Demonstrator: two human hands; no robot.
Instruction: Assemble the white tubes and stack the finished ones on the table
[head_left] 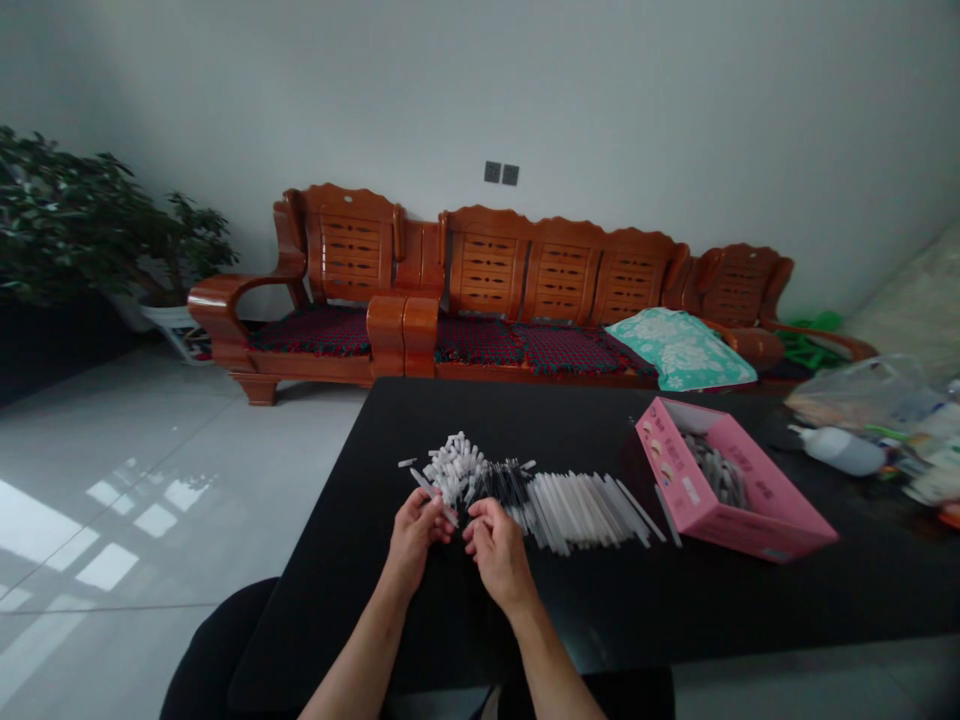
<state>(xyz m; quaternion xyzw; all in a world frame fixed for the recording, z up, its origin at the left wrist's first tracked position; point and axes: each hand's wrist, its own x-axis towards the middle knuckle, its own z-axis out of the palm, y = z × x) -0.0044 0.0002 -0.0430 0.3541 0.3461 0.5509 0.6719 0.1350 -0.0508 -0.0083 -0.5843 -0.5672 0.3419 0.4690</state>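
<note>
My left hand (417, 525) is closed around a slim whitish pen barrel (424, 484), which slants from upper left to lower right across the fingers. Just beside it, my right hand (491, 545) has its fingertips pinched together; whatever they hold, if anything, is too small to make out. Beyond both hands lies a heap of short white pen caps (454, 462). To its right is a bunch of thin dark pieces (507, 482), perhaps pen parts. A row of whitish, translucent pen barrels (581, 510) lies side by side further right.
A pink open box (739, 525) with greyish slim pieces inside stands on the black table (600, 610). Beyond it at the right are a white bottle (844, 450) and a clear plastic bag (862, 390). A wooden sofa (487, 260) stands behind the table.
</note>
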